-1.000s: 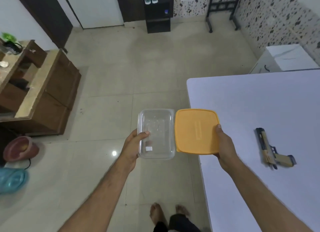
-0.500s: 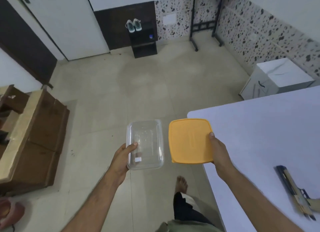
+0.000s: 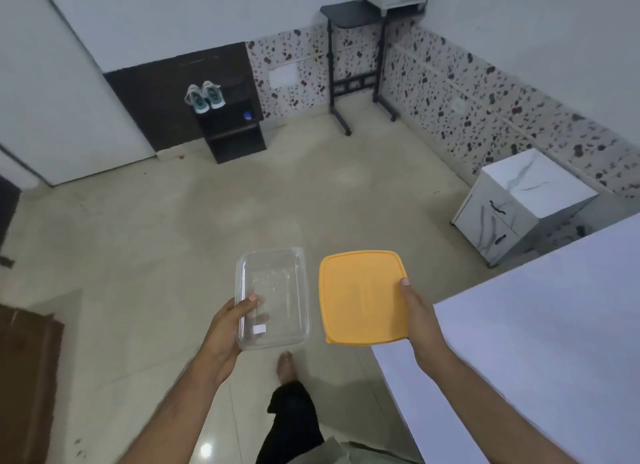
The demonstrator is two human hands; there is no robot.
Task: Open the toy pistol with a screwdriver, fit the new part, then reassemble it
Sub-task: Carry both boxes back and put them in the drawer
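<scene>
Only box (image 3: 273, 297) in left hand (image 3: 225, 328)

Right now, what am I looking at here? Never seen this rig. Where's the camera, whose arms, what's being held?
There is no machine: one wide-angle camera sits on a person's head, looking forward and down, so the two bare arms are the wearer's own. The left hand grips a clear plastic container that looks empty, with a small white label on it. The right hand holds an orange lid by its edge. Both are held over the tiled floor, apart from each other. A white table sits at the right; the part in view is bare. The toy pistol is not in view. One bare foot shows below.
</scene>
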